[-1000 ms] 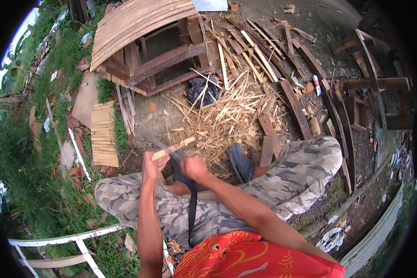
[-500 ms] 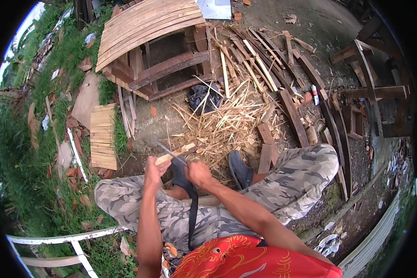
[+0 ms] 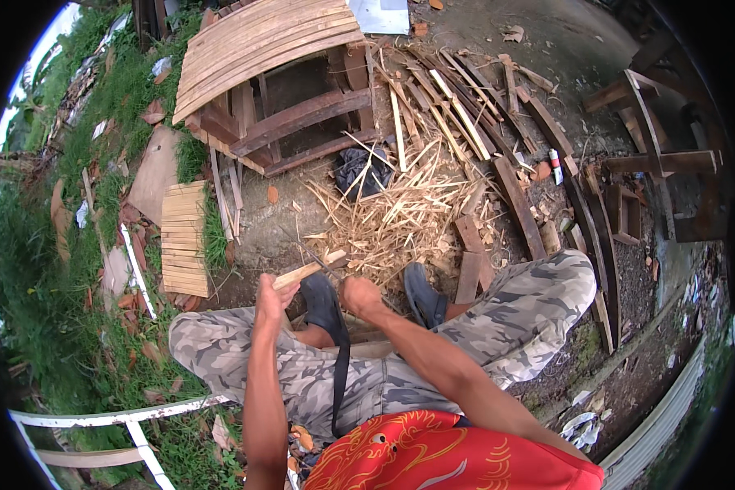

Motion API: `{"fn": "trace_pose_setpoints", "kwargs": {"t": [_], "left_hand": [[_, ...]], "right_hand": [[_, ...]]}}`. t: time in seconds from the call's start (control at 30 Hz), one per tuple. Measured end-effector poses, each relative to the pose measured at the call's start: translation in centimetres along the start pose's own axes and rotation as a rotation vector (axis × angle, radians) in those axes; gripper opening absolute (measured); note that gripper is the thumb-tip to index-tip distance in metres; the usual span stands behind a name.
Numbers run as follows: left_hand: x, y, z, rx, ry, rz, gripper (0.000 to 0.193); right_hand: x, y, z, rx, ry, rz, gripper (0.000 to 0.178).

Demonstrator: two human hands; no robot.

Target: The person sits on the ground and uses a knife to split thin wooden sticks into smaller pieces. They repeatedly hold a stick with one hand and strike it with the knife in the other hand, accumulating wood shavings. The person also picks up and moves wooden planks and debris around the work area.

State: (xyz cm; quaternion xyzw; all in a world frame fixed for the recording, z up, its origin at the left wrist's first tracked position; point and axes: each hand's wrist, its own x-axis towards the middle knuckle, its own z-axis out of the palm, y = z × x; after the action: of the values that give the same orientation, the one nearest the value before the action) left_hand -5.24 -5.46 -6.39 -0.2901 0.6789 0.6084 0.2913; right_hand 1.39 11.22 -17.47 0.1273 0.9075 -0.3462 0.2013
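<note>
Since half a second ago, my right hand (image 3: 361,296) has moved a little outward, and the knife (image 3: 315,256) now crosses the pale wooden stick (image 3: 309,271) nearer its far end. My left hand (image 3: 269,302) stays clenched round the stick's near end, and my right is closed on the knife's handle, which it hides. The stick slants up above my left shoe (image 3: 324,310), pointing toward the heap of shavings (image 3: 404,208) on the ground
</note>
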Motion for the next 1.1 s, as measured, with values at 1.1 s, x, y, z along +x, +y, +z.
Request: {"fn": "trace_pose_setpoints", "kwargs": {"t": [1.1], "left_hand": [[1.3, 1.9, 3.9, 0.136, -0.040, 0.131, 0.069]], "right_hand": [[0.7, 3.9, -0.4, 0.026, -0.085, -0.003, 0.025]]}}
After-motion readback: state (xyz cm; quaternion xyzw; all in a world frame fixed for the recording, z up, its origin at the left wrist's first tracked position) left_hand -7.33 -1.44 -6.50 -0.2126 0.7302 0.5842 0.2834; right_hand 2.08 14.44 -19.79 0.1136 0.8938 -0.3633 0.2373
